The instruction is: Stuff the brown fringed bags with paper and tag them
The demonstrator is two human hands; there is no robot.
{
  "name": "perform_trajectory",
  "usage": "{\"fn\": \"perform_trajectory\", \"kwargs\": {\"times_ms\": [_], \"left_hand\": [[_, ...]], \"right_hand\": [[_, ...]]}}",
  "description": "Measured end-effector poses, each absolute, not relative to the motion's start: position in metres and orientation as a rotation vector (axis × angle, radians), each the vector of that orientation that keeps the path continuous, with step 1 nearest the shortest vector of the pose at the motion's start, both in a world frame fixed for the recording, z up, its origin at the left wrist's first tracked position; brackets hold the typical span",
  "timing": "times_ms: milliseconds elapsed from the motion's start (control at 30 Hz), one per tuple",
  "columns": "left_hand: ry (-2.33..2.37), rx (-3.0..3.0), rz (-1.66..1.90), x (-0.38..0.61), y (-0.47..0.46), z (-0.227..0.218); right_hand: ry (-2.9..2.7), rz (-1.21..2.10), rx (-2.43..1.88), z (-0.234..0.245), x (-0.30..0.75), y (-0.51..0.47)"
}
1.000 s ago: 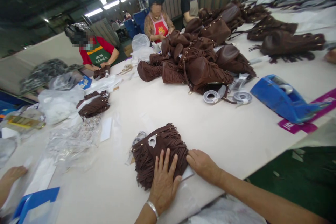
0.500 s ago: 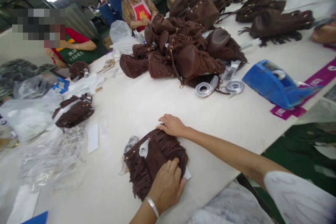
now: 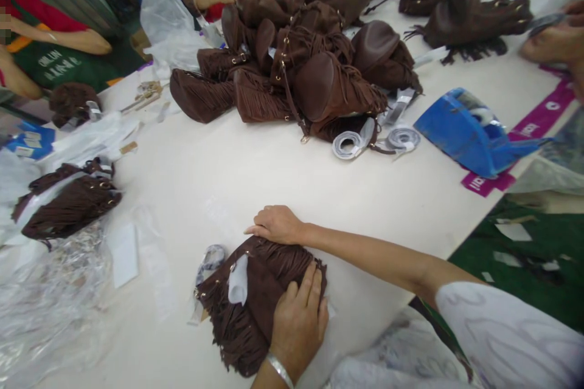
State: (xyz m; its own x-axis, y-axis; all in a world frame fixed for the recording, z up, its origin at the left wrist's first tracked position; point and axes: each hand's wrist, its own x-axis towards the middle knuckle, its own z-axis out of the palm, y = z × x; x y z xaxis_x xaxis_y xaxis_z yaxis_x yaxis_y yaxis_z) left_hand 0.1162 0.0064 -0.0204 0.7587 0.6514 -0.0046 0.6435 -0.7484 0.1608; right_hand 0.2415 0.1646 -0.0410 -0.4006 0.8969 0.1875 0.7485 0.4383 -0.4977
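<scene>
In the head view, a dark brown fringed bag lies flat on the white table in front of me. Its flap carries a roll of white wrapping, and a wrapped strap coil sticks out at its left side. My left hand, with a silver bracelet at the wrist, rests palm down on the bag, fingers stretched over the fringe. At the bag's far edge my right hand is curled, its thumb along the edge and its other fingertips partly hidden.
Many brown fringed bags are heaped at the back. A blue tape dispenser stands at right. Another bag and crumpled clear plastic lie left. Two co-workers sit across the table; another person's hand shows at far right.
The camera has tilted down and shifted. My left hand has flattened, its fingers reaching toward the bag's right side. My right hand's fingers have drawn in at the far edge.
</scene>
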Motion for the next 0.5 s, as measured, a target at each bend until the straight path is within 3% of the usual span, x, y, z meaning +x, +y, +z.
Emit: {"fn": "perform_trajectory", "kwargs": {"times_ms": [500], "left_hand": [[0.781, 2.834, 0.003, 0.112, 0.011, -0.017]], "right_hand": [[-2.459, 0.254, -1.426, -0.053, 0.237, 0.182]]}}
